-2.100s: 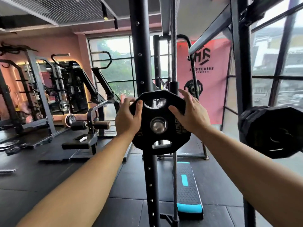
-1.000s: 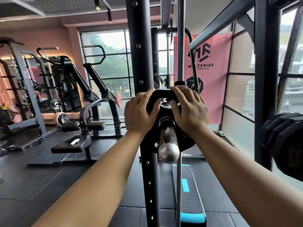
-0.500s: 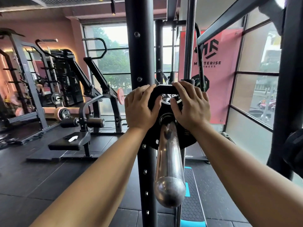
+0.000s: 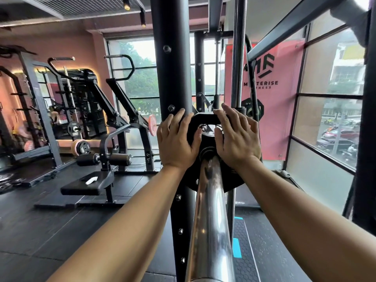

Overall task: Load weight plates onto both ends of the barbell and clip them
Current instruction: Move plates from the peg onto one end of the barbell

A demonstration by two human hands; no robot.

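A black weight plate [image 4: 206,118] sits on the chrome barbell sleeve [image 4: 209,210], which runs from the bottom of the view up to the plate's centre hole. My left hand [image 4: 177,143] holds the plate's upper left, fingers over the rim and thumb at the grip hole. Over the upper right rim lie the fingers of my right hand [image 4: 237,139], its thumb at the same hole. The plate's lower edge [image 4: 230,181] shows between my forearms. No clip is in view.
The black rack upright [image 4: 173,58] stands just left of the plate, and a chrome guide rod [image 4: 237,58] just right of it. A black and blue step platform [image 4: 244,251] lies on the floor below. A padded machine [image 4: 89,184] is on the left. Windows are on the right.
The plate has slid from the sleeve's tip far along the sleeve, away from me. Both hands stayed on its upper rim, and more bare sleeve shows in front.
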